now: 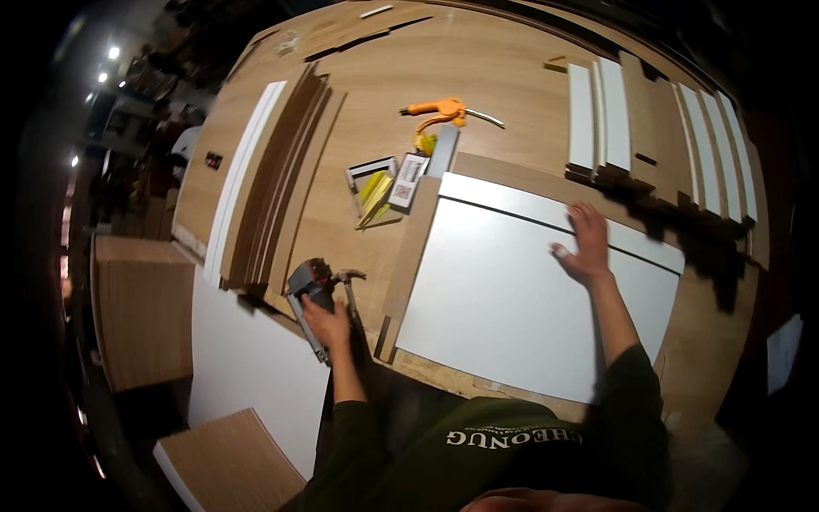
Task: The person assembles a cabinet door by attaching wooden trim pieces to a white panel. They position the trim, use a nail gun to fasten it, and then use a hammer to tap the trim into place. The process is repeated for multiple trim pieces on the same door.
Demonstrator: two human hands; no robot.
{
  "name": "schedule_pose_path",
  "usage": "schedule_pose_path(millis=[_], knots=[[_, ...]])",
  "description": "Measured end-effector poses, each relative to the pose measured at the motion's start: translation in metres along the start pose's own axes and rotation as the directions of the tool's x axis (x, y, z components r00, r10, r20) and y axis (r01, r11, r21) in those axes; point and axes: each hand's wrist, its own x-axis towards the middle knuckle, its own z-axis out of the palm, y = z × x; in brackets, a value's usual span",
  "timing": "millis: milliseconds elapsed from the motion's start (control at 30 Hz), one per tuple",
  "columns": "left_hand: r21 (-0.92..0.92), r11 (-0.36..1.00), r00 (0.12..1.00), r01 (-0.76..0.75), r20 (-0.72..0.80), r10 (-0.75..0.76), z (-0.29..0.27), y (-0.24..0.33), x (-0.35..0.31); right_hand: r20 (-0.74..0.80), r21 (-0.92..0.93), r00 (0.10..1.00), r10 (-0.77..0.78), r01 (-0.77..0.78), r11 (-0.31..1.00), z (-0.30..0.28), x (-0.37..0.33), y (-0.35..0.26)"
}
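Note:
My left hand [326, 324] is closed round the grip of a dark grey nail gun [310, 282] at the table's near edge. A claw hammer [351, 288] lies just right of the nail gun. With fingers spread, my right hand [589, 246] rests flat on a white panel [503, 286], near a dark groove across its far part. Something white covers that thumb's tip. Brown board strips [409, 264] border the panel along its left and far sides.
Upright boards [286, 179] stand at the left; white-faced strips [615, 115] are stacked at the far right. Beyond the panel lie an orange air blow gun [445, 108], a small labelled box [408, 182] and yellow strips [374, 194]. Wood-coloured boxes [141, 311] stand lower left.

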Motion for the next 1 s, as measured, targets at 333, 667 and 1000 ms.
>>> schedule_pose_path(millis=[333,667,1000], knots=[[-0.163,0.985,0.981,0.062,0.19,-0.031,0.014,-0.066,0.045,0.196,-0.167,0.976,0.094,-0.061,0.984,0.028,0.067,-0.029],[-0.643,0.727,0.689,0.241,0.641,0.338,-0.167,0.107,0.069,0.176,-0.217,0.969,0.173,-0.134,0.967,0.035,0.072,-0.02],[-0.446,0.885,0.365,-0.132,0.808,0.462,-0.084,0.301,0.069,0.153,-0.166,0.966,0.208,-0.182,0.969,0.044,0.075,-0.013]])
